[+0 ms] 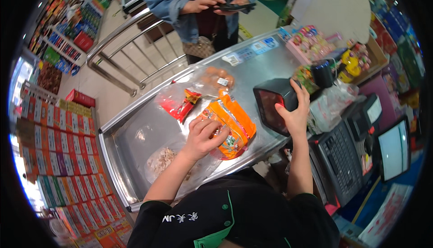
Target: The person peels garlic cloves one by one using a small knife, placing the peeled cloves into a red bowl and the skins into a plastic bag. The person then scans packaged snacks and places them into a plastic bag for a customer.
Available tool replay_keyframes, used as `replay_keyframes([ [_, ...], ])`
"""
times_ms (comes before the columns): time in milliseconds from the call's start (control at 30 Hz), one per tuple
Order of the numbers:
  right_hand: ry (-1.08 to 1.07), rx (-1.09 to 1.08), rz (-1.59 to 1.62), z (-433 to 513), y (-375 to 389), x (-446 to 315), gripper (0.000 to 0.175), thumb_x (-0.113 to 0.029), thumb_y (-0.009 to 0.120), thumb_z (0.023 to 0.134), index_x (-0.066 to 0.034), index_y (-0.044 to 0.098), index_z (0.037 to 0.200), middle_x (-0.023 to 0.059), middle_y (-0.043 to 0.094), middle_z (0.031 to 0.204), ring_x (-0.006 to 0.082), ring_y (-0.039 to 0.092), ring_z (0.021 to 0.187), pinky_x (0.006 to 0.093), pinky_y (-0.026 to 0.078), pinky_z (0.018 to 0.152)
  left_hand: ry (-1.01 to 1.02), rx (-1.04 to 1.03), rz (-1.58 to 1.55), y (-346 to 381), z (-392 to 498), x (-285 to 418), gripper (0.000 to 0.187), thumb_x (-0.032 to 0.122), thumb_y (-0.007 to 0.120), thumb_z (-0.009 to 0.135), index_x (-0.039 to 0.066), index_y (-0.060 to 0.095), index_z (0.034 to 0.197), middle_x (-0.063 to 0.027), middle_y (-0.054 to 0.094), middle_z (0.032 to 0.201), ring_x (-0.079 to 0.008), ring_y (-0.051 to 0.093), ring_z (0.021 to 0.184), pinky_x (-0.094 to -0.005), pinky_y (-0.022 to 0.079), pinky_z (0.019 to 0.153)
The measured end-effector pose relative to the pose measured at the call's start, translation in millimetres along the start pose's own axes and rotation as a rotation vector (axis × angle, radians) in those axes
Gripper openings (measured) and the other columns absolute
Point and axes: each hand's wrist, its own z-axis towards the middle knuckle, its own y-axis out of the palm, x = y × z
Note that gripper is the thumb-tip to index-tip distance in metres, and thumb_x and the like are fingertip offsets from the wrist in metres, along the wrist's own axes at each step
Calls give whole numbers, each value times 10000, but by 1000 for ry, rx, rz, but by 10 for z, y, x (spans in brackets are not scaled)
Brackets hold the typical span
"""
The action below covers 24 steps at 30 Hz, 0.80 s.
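Note:
On the metal checkout counter lies an orange plastic food packet (236, 122). My left hand (206, 138) is curled over its left part, fingertips partly hidden against it. My right hand (296, 109) grips the upper right side of a black box-shaped barcode scanner (270, 106), thumb across its reddish window. Beyond the packet are a clear bag of eggs (218, 78) with a white label and a red packet (179, 106) in clear plastic. A clear bag of pale, crumbly-looking food (165, 160) sits beside my left forearm.
Across the counter (135, 126), a person (206, 7) holds a phone (235, 7). A metal railing (118, 41) stands there. At right are candy boxes (311, 45), a white plastic bag (333, 104), a keyboard (341, 160) and a monitor (394, 148). Stacked cartons (64, 143) line the left.

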Motion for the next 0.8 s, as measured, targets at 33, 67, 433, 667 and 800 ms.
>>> replay_keyframes([
  [33,-39,37,-11,-41,-51,-96,750,-175,783,599,-232,541,1307,187,400,1378,378,398,1258,485,271,1065,13,-15,-54,60,17,40,317,121,659,689,219,674,990,-3,591,1004,-169,552,940,-343,393,843],
  [67,-105,85,-80,-75,-65,-195,749,-157,788,597,-233,545,1302,181,395,1380,368,388,1263,476,259,1067,63,-40,-67,104,31,77,337,148,710,647,221,702,976,-13,586,1006,-191,532,960,-357,399,803],
  [433,-161,-4,-369,-211,166,-523,731,-250,821,593,-284,571,1279,178,395,1345,356,382,1234,498,272,998,250,-119,-183,350,19,402,383,164,649,717,197,634,1098,8,591,1054,-155,524,895,-320,414,793],
  [667,99,45,-356,-116,4,51,727,-211,792,579,-302,585,1269,191,458,1317,385,455,1209,507,360,988,-76,-180,-324,596,-19,164,331,65,672,681,151,676,1000,-57,566,914,-227,538,811,-366,410,686],
  [800,120,83,-401,-205,-129,350,761,-209,794,560,-288,573,1284,166,487,1307,370,496,1170,498,397,959,-382,134,-322,1266,186,-257,378,-56,658,626,106,683,966,-107,567,931,-306,536,842,-406,426,721],
])
